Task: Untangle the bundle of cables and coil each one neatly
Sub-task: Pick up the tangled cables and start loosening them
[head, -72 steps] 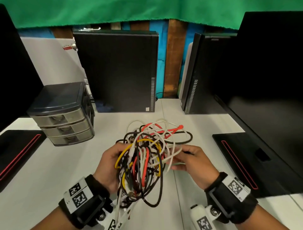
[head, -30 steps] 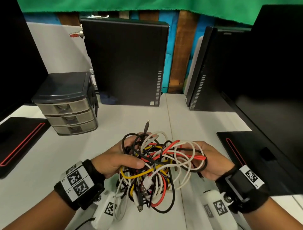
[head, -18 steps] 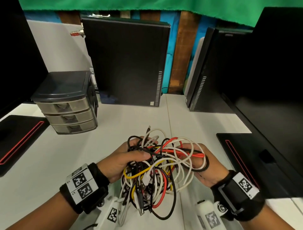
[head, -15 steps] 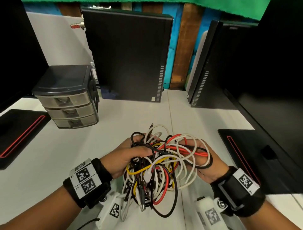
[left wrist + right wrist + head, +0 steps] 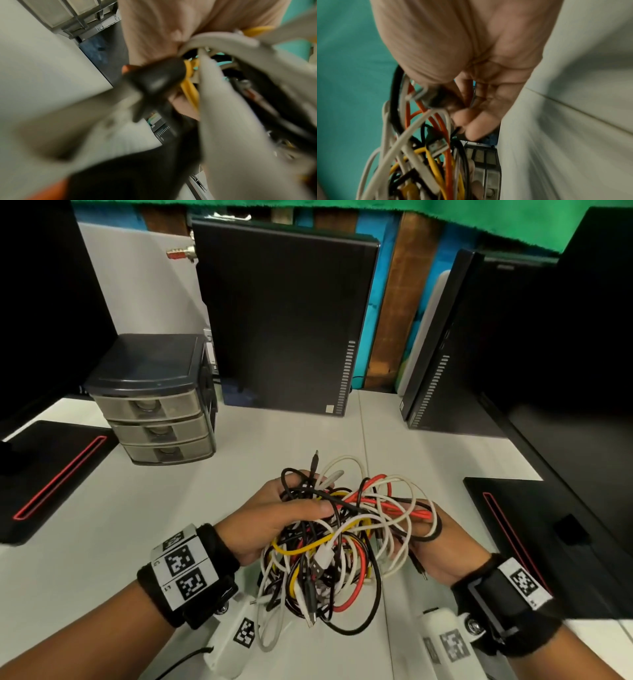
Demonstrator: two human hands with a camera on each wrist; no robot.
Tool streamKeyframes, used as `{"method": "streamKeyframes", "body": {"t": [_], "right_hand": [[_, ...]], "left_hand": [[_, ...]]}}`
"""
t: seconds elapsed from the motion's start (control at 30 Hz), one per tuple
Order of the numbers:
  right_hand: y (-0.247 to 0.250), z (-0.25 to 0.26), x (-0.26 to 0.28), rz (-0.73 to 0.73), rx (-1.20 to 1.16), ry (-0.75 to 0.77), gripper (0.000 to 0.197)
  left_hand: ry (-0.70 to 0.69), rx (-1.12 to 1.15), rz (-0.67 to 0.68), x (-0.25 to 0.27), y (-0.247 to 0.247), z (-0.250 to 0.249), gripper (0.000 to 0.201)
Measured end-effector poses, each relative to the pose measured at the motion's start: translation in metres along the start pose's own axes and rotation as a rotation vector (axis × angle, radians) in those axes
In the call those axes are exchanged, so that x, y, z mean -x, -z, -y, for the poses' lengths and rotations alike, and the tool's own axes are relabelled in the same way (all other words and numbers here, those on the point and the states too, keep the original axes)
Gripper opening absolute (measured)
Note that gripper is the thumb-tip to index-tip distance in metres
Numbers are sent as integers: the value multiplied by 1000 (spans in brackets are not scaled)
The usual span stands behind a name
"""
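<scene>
A tangled bundle of cables (image 5: 337,539), white, black, red and yellow, hangs between both hands above the white table (image 5: 113,542). My left hand (image 5: 274,518) grips the bundle's left side, thumb laid over the black strands. My right hand (image 5: 428,546) holds the right side, its fingers curled in among white and red loops. Loose plug ends dangle below. The right wrist view shows the fingers (image 5: 476,127) curled beside orange, white and yellow strands (image 5: 426,155). Blurred white and black cables (image 5: 223,108) fill the left wrist view.
A grey three-drawer organiser (image 5: 154,405) stands at the left. Black computer towers (image 5: 284,316) (image 5: 479,347) line the back. Black pads with red stripes (image 5: 48,477) (image 5: 548,542) lie at either side, and a dark monitor (image 5: 589,371) rises on the right.
The hands lowered the bundle toward me and turned it; the right fingers slipped further into the loops. Over the last half second little has moved.
</scene>
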State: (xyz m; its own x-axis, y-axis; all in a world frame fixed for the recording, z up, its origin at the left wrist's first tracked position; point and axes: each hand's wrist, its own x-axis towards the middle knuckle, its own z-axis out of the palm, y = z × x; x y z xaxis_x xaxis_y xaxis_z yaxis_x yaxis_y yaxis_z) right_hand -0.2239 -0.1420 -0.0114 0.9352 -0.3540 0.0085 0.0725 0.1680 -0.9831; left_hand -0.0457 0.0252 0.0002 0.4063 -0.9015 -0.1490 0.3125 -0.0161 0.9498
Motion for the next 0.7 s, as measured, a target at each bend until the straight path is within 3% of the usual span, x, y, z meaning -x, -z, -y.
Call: {"method": "streamKeyframes", "body": {"t": [0.2, 0.37, 0.5, 0.6, 0.63, 0.7], "right_hand": [[-1, -9, 5, 30, -89, -35, 52], [7, -5, 4, -14, -134, -81, 60], [4, 4, 6, -60, -206, -109, 51], [5, 5, 3, -191, -245, -136, 34], [6, 8, 4, -235, -295, -165, 37], [7, 14, 6, -267, -363, -232, 62]], "left_hand": [[66, -91, 3, 1, -11, 10, 38], [19, -191, -26, -4, -13, 7, 63], [-38, -245, -37, -4, -14, 2, 64], [-58, -264, -59, -2, -14, -2, 57], [-65, -276, -73, -2, -14, -4, 53], [-99, -327, -92, 0, -16, -6, 47]]}}
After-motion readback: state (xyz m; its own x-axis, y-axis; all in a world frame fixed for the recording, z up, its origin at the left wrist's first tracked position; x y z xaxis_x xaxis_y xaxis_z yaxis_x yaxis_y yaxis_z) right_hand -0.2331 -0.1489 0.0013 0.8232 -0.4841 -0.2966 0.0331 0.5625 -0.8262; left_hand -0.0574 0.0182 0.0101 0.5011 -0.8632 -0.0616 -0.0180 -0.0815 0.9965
